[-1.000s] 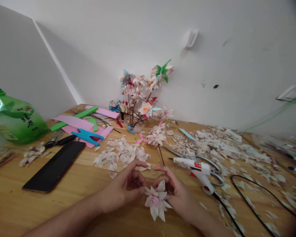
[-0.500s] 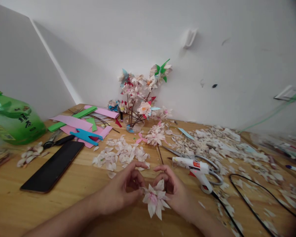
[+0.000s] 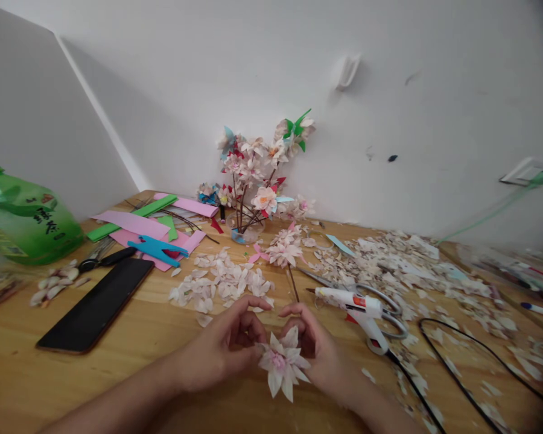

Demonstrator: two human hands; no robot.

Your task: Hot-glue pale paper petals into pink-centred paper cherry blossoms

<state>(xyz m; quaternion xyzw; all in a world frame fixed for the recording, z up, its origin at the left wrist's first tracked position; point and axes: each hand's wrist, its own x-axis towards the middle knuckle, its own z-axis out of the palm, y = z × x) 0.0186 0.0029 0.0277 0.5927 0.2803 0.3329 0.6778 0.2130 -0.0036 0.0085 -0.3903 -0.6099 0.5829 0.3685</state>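
Observation:
A handmade flower [image 3: 281, 367] with pale pointed petals and a pink centre is held low in front of me, its face toward me. My left hand [image 3: 235, 337] pinches a petal at its left side between thumb and fingers. My right hand [image 3: 319, 349] closes round the flower's right side and back; the fingertips there are partly hidden behind the petals. Just beyond my hands lies a pile of loose pale petals [image 3: 226, 280]. Another flower on a brown stem [image 3: 285, 250] lies on the table behind them.
A white glue gun [image 3: 362, 304] and grey scissors [image 3: 391, 298] lie at right, near scattered petals [image 3: 398, 259]. Flowers stand in a clear vase [image 3: 248, 232] by the wall. At left are a phone [image 3: 97, 304], coloured paper strips [image 3: 136, 223] and a green bottle [image 3: 31, 223].
The flower has turned and shifted very slightly to the left between my hands. My right hand has moved a little with it; everything else stays put.

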